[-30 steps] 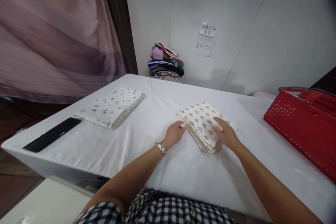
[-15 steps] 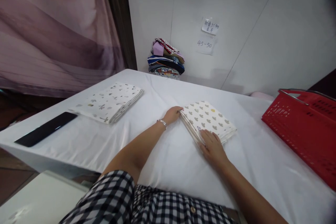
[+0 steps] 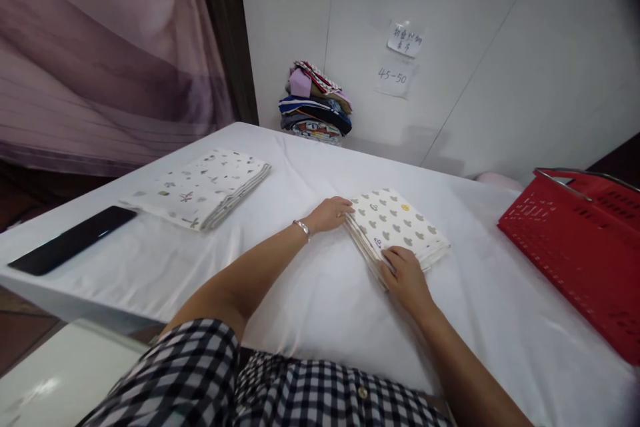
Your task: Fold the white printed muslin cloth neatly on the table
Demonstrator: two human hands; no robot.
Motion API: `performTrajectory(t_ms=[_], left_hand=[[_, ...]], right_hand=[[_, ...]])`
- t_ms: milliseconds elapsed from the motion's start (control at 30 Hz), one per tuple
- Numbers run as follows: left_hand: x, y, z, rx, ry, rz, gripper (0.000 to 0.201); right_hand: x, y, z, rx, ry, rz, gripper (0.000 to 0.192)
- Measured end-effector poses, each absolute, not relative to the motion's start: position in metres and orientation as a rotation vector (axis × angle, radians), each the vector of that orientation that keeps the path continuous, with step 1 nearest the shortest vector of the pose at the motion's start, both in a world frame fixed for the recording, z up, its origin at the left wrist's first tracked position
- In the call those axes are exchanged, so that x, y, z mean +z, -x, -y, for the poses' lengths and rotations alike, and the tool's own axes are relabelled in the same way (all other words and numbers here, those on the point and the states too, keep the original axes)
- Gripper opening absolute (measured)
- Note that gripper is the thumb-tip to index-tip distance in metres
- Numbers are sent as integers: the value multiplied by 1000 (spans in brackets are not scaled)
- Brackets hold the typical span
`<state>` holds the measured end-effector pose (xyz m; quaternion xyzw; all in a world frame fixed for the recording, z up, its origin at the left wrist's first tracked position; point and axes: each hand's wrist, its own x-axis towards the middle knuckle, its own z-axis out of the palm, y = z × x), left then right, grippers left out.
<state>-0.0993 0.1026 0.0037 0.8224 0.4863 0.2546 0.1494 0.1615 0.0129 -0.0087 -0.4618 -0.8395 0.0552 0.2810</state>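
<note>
Both hands lay flat and unclenched on the folded heart-print cloth [image 3: 395, 227]: the left hand [image 3: 331, 212] against its far-left corner, the right hand [image 3: 404, 275] pressing its near corner on the worktop [image 3: 310, 280]. Squaring the stacked edges looked best done with light, even inward pressure from both sides.

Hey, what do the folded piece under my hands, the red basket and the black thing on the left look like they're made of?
Folded cloth: soft woven cotton by the look, matte, with layered edges and a printed pattern. Red basket: moulded plastic, slightly glossy, perforated wall; its handle looks like grey metal. Black slab: glossy, smooth face reflecting light, probably glass or plastic.
</note>
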Motion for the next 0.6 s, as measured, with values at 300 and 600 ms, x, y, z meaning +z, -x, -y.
performTrajectory(t_ms=[300,600], left_hand=[[8,98,-107,710,-2415,-1352,31],[19,92,-100,678,-2407,-1274,28]], right_hand=[[-6,-159,-12,327,1208,2078,26],[-1,-157,-9,361,1227,2007,29]])
